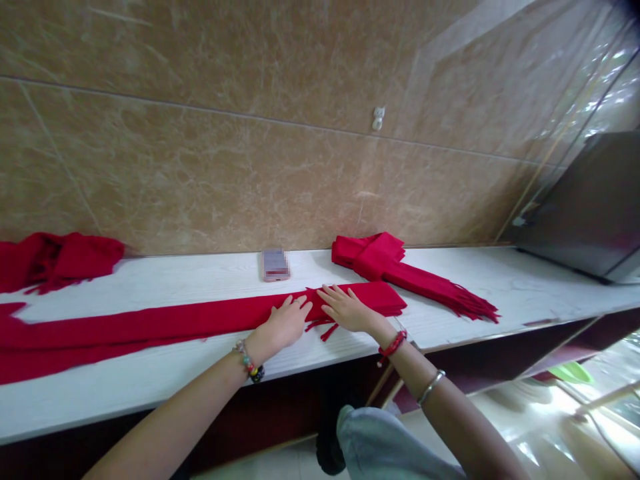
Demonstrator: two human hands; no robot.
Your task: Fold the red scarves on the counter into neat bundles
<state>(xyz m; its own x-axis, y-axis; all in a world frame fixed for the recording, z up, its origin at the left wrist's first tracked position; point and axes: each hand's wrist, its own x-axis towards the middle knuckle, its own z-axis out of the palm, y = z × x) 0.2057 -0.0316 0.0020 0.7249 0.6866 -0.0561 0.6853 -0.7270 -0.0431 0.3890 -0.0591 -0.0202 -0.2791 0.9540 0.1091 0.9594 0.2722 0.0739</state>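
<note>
A long red scarf (200,317) lies stretched along the white counter, its right part folded into flat layers, with some fringe poking out at the front edge. My left hand (286,321) rests on the scarf, fingers spread and pointing right. Close beside it, my right hand (345,308) lies flat on the folded part, fingers stretched out to the left. Neither hand grips the cloth. Behind and to the right is a second red scarf (373,257), folded and crossed over itself, its fringed end reaching right.
Another red scarf (75,259) lies bunched at the far left by the tiled wall (225,167). A phone (275,265) sits on the white counter (200,273) near the wall. A large dark appliance (585,207) stands at the right end. Below are open shelves and a green basin (573,373).
</note>
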